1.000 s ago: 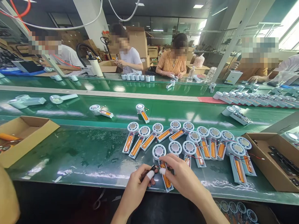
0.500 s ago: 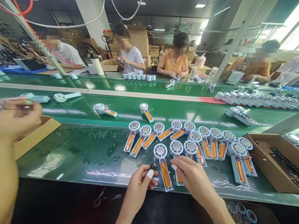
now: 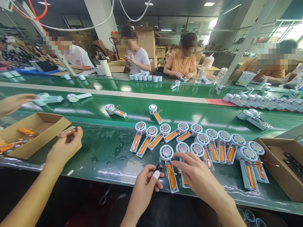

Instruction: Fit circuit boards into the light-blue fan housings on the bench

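Near the bench's front edge, my left hand (image 3: 149, 181) pinches a small black circuit board (image 3: 158, 168), with a white cover on the thumb. Just right of it lies a pale blue fan unit (image 3: 166, 152) with an orange battery (image 3: 171, 176) in its open handle. My right hand (image 3: 194, 170) is over the neighbouring units, thumb and fingers drawn together beside that unit's round head. Thin red wires run near its fingertips; what it holds, if anything, is too small to tell. Several similar units (image 3: 151, 131) lie behind and to the right.
At left, a co-worker's hand (image 3: 68, 145) holds an orange battery beside a cardboard box (image 3: 35, 148); another hand reaches over the belt (image 3: 132, 97). A box of black parts (image 3: 279, 176) stands right. People sit across the line.
The view has shifted left. The co-worker's hand with the battery has come down beside the left box, and another hand shows at the far left. My left hand still holds the board.
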The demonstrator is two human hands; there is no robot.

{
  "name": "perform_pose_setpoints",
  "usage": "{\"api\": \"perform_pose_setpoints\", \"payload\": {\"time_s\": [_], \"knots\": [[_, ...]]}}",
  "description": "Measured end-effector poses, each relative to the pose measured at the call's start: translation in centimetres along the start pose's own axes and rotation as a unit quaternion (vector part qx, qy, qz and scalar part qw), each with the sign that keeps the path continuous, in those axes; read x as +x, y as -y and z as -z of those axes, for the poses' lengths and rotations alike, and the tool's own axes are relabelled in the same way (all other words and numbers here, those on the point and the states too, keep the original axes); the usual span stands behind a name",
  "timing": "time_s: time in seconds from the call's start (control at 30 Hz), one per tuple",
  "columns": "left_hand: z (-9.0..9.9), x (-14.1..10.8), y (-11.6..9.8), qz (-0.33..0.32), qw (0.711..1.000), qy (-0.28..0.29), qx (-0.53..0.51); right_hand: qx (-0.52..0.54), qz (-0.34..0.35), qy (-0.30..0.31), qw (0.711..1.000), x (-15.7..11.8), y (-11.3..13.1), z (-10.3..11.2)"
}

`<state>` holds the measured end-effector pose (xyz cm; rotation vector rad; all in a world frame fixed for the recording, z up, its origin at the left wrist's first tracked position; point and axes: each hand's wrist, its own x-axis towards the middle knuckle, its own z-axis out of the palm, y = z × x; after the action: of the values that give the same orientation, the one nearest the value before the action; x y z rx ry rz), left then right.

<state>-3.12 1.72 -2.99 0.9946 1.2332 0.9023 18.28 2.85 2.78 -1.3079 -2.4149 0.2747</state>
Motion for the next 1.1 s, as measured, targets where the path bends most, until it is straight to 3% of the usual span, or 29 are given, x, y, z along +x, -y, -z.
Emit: {"api": "perform_pose_setpoints", "payload": {"time_s": [0.13, 0.47, 0.73, 0.93, 1.1], "knots": [[0.0, -0.1, -0.2, 0.019, 0.999, -0.008, -0.025, 0.044, 0.011, 0.057, 0.997, -0.1, -0.1, 0.3], [0.2, 0.1, 1.0, 0.013, 0.999, -0.024, -0.019, 0.089, 0.042, 0.117, 0.988, 0.3, -0.6, 0.5], [0.0, -0.5, -0.4, 0.006, 1.0, -0.004, 0.025, 0.248, -0.035, -0.009, 0.968, 1.9, -1.0, -1.1], [-0.3, -0.9, -0.8, -0.022, 0.997, 0.0, 0.068, 0.309, -0.153, -0.025, 0.938, 3.2, 1.3, -3.6], [-0.5, -1.3, -0.9, -0.027, 0.995, -0.023, 0.098, 0.253, -0.102, -0.06, 0.96, 2.4, 1.8, -5.0]]}}
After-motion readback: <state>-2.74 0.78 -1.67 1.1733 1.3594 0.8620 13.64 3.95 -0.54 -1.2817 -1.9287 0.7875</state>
